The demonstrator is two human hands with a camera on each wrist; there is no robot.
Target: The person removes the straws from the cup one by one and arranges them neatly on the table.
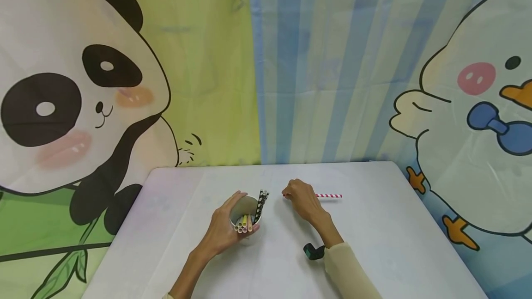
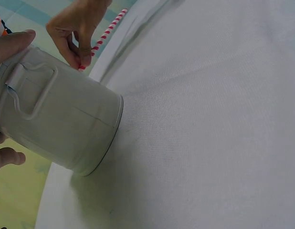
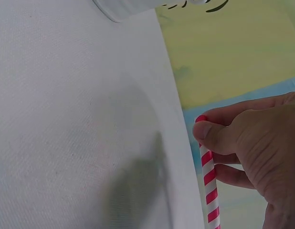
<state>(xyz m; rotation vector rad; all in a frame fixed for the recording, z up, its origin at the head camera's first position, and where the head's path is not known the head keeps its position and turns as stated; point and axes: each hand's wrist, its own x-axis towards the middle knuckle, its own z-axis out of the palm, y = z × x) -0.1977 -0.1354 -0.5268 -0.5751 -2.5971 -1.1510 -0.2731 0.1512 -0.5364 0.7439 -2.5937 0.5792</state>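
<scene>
My left hand grips a white metal pail with a small wire handle on its side. Several paper straws in yellow, pink and other pale colours lean at the pail's near side, and black patterned straws stick out at its right. To the right, my right hand pinches one end of a red-and-white striped straw between thumb and index finger. In the head view that straw lies level, pointing right, its left part hidden by the hand. Whether the pail's base touches the table is unclear.
A white cloth covers the table. At my right wrist is a small black device. Behind the table hang curtains with a printed panda on the left and a printed white bird on the right.
</scene>
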